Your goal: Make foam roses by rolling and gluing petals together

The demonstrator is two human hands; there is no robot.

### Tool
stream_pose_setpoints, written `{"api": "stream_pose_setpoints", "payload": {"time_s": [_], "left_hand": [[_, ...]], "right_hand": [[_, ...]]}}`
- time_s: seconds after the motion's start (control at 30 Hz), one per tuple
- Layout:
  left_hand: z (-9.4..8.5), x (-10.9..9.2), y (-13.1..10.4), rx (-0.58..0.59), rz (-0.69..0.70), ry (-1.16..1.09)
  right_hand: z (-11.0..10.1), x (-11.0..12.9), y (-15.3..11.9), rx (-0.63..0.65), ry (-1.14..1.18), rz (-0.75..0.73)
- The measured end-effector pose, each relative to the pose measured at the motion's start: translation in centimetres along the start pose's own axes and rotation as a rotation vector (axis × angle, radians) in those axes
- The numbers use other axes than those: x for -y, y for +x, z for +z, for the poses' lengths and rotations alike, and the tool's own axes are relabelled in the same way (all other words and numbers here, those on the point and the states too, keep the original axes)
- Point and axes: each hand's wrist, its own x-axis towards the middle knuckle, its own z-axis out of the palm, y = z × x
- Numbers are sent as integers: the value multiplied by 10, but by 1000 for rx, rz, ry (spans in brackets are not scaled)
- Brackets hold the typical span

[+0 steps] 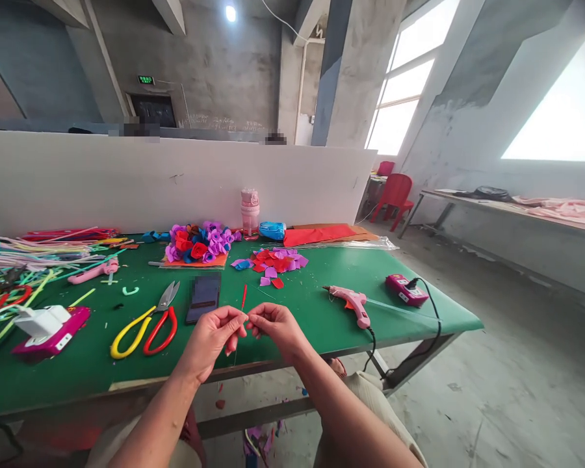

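My left hand (219,335) and my right hand (273,325) meet at the fingertips over the front edge of the green table (292,286). Both are closed in a pinch around the lower part of a thin stick, whose red tip (244,297) stands up above the fingers. Beyond them lies a pile of red and purple petals (277,260). Scissors (158,320) with one yellow and one red handle rest left of my left hand, beside a dark phone (203,296). A pink glue gun (351,303) lies right of my right hand.
Purple, red and blue paper flowers (199,242) sit at the back near a pink bottle (250,211). Coloured stems (39,253) and a power strip (53,335) are at left. Another power block (406,290) with a black cable is at right. A white partition (175,182) stands behind.
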Motion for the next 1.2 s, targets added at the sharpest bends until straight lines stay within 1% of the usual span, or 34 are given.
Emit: {"api": "stream_pose_setpoints", "payload": {"time_s": [0.1, 0.2, 0.3, 0.43, 0.5, 0.57, 0.63, 0.73, 0.77, 0.8, 0.87, 0.9, 0.93, 1.0, 1.07, 1.13, 1.17, 1.2], "left_hand": [[1, 5, 3, -11, -25, 12], [5, 7, 4, -27, -43, 20], [15, 7, 4, -22, -63, 26], [34, 9, 6, 39, -100, 34], [38, 9, 10, 30, -85, 33], [35, 8, 18, -32, -25, 19], [29, 6, 28, -104, 41, -24], [22, 4, 44, -123, 42, -132], [22, 4, 50, -128, 37, -153], [23, 4, 55, -140, 39, -159], [28, 9, 65, -191, 49, -132], [31, 12, 69, -217, 47, -115], [34, 15, 73, -238, 41, -105], [41, 23, 78, -273, 26, -121], [46, 29, 81, -312, 30, -180], [49, 33, 83, -354, 45, -243], [50, 34, 83, -370, 48, -264], [50, 34, 83, -382, 49, -275]], "right_hand": [[-6, -3, -2, -52, 13, -19], [-16, -4, -5, -95, 4, -25], [-26, -4, -10, -121, 7, -12], [-41, 1, -19, -152, 29, 21], [-50, 5, -28, -158, 33, 42], [-60, 11, -38, -149, 34, 60], [-68, 16, -50, -120, -4, 77], [-73, 26, -61, 5, -164, 152], [-73, 30, -61, 48, -236, 162], [-73, 35, -59, 78, -317, 139], [-75, 46, -48, 90, -506, 5], [-78, 53, -39, 79, -611, -79], [-82, 59, -27, 74, -717, -132], [-93, 70, 2, 36, -936, -132], [-105, 76, 34, 2, -1157, -152], [-112, 76, 65, -29, -1343, -144], [-113, 74, 79, -20, -1430, -131], [-112, 70, 91, 17, -1496, -125]]}}
